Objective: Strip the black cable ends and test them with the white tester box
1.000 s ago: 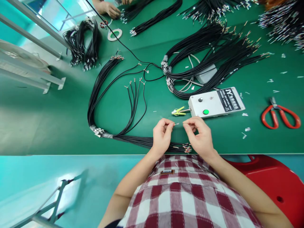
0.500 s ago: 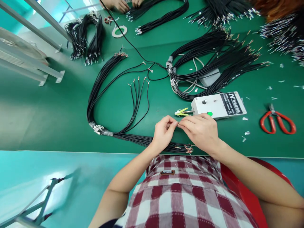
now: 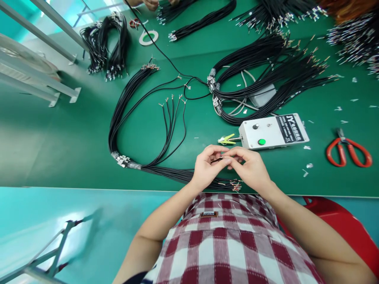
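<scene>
My left hand [image 3: 207, 165] is closed on a thin black cable [image 3: 217, 160], a short piece of which shows between its fingers. The fingertips of my right hand [image 3: 248, 162] meet those of the left at the cable's end, pinched together. Much of that end is hidden by the fingers. Below both hands runs a taped bundle of black cables [image 3: 168, 172], its bare wire ends [image 3: 236, 185] near the table edge. Just beyond my right hand stands a white box [image 3: 274, 131] with a green button [image 3: 261, 141] and a yellow clip-like piece [image 3: 227, 139] on its shaft.
Red-handled pliers [image 3: 348, 152] lie at the right among white scraps. Further cable bundles [image 3: 254, 90] rest behind the box and at the far left [image 3: 105, 47]. A roll of white tape [image 3: 148, 38] lies near another person's hand [image 3: 151, 4]. Metal posts [image 3: 56, 43] stand at the left.
My right hand has drawn back from the box toward me, uncovering the green button. Both hands' fingers now curl closer together around the cable end.
</scene>
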{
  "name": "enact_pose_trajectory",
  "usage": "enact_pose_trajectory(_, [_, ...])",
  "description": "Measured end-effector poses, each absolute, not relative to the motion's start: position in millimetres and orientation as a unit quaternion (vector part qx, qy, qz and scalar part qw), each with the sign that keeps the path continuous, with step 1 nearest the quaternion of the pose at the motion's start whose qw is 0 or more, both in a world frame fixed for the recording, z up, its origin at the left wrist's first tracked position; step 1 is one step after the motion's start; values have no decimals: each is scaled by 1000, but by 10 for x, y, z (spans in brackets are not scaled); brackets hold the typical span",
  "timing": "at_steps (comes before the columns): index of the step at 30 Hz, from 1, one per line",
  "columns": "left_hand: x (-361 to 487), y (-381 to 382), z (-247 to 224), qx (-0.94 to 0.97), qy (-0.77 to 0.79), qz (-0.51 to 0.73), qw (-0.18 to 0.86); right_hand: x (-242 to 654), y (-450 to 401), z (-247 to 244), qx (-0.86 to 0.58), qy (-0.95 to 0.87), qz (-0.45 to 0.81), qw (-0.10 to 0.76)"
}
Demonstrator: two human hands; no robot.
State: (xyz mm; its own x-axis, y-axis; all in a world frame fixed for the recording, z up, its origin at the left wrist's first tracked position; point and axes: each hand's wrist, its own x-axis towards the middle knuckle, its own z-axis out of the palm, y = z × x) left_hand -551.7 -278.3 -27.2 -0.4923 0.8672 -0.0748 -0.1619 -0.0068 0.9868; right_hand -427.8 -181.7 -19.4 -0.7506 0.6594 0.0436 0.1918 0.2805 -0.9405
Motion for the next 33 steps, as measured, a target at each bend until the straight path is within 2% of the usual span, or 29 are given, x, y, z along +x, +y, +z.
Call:
enact_pose_trajectory(4, [-5469,-2768,-250,344,599,645,326,-4293,-1828,-182,-288,-691,630,206])
enact_pose_trajectory(8, [-5424,-2762,-209,305,602,661,328,-4295,-1857,-182,-301,-693,621,207])
enact_pose_trajectory(12, [-5416,-2788,-168,230,590,668,390,-4264,-1873,-181,-294,-762,526,236])
enact_pose_trajectory(16, [-5419,-2853,-159,228,609,648,397,-4226,-1864,-134,-258,-843,405,244])
enact_pose_trajectory(23, [-5468,-2884,-232,394,701,549,228,-4174,-1781,-107,-193,-933,197,233])
enact_pose_trajectory(28, [-5677,-2766,-195,316,669,572,353,-4112,-1708,-31,-199,-949,61,239])
enact_pose_trajectory(33, [-5765,-2701,-207,264,635,582,434,-4267,-1778,97,-179,-964,11,195])
